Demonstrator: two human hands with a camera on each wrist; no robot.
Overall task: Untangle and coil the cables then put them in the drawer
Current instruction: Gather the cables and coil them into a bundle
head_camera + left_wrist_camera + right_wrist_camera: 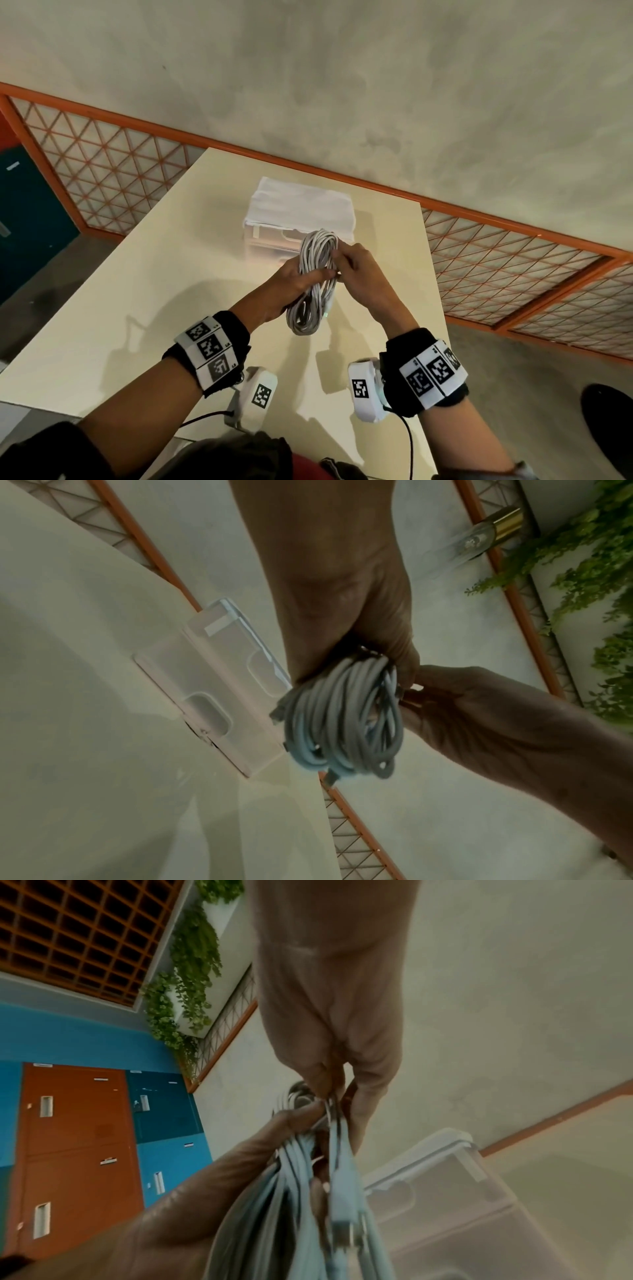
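A white cable wound into a long coil (pixel 317 253) hangs in the air over the cream table (pixel 154 291). My left hand (pixel 306 279) grips the coil round its middle, fingers curled across the strands. My right hand (pixel 347 262) pinches the strands at the coil's right side, just above the left fingers. In the left wrist view the coil (pixel 342 723) bulges below my left hand (pixel 359 620), with my right hand (pixel 441 696) touching its side. A plug end (pixel 342 1229) dangles among the strands in the right wrist view. Just behind the coil stands the translucent drawer unit (pixel 267 241).
A folded white cloth (pixel 301 202) lies on top of the drawer unit. An orange lattice railing (pixel 102 164) runs behind the table's far and left edges. The table's right edge (pixel 433 274) drops to the floor, where a dark shoe (pixel 606 421) shows.
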